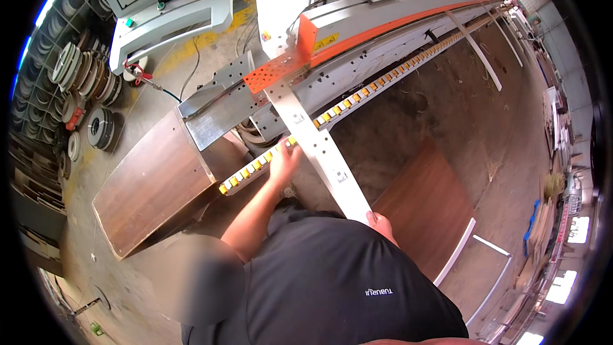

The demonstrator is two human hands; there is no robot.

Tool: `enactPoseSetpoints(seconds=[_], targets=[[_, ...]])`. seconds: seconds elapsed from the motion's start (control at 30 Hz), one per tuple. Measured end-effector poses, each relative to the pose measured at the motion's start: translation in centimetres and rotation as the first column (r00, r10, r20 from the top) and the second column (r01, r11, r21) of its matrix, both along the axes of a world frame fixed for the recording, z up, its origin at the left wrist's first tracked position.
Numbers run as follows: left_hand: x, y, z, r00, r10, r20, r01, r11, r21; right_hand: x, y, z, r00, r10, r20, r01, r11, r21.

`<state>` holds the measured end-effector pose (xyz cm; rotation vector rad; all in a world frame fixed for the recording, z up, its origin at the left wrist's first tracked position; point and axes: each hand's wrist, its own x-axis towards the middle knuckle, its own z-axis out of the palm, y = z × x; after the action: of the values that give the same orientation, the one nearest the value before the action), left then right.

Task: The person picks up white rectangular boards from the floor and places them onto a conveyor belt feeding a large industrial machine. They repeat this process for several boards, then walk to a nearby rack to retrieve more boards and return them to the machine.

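A long narrow white panel (336, 176) with small holes and printed marks lies across the roller rail (246, 172), a bar lined with yellow and white rollers. Its far end reaches under the orange perforated plate (276, 72) of a long machine. At the near end, my right hand (382, 226) is closed around the panel, thumb on top, the other fingers hidden. My left hand (285, 162) is closed over the roller rail just left of the panel, its fingers bent and partly hidden.
A brown wood-grain box (156, 188) stands at the left beside the machine's metal infeed table (214, 118). Behind it is a control console (172, 25) with a screen and red button. A brown board (424, 207) lies low at the right. Edging rolls (89, 70) fill the left side.
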<state>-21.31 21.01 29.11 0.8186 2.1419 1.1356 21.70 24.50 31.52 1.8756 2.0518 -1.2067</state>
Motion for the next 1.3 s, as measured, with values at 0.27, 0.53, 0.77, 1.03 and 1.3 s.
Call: enactPoseSetpoints(seconds=[0.27, 0.53, 0.77, 1.03, 1.3], targets=[[-7.2, 7.5, -2.6, 0.986, 0.157, 0.049, -0.158, 0.987, 0.009, -3.6, 3.6, -2.3, 0.997, 0.066, -0.037, -0.063, 0.995, 0.081], [-7.3, 9.2, -2.6, 0.859, 0.264, 0.438, -0.380, 0.903, 0.200, -5.3, 6.5, -1.8, 0.996, 0.065, -0.067, -0.064, 0.998, 0.004], [-7.2, 11.0, -0.9, 0.745, 0.296, 0.598, -0.457, 0.879, 0.134, -2.8, 8.4, -3.8, 0.994, 0.099, -0.055, -0.101, 0.994, -0.040], [-6.6, 15.4, 0.3, 0.711, 0.271, 0.649, -0.411, 0.909, 0.070, -1.8, 13.3, -3.2, 0.994, 0.094, -0.063, -0.095, 0.995, -0.021], [-4.1, 22.7, -0.6, 0.736, 0.256, 0.627, -0.420, 0.898, 0.127, -1.3, 20.4, -0.7, 0.987, 0.146, 0.073, -0.155, 0.978, 0.140]])
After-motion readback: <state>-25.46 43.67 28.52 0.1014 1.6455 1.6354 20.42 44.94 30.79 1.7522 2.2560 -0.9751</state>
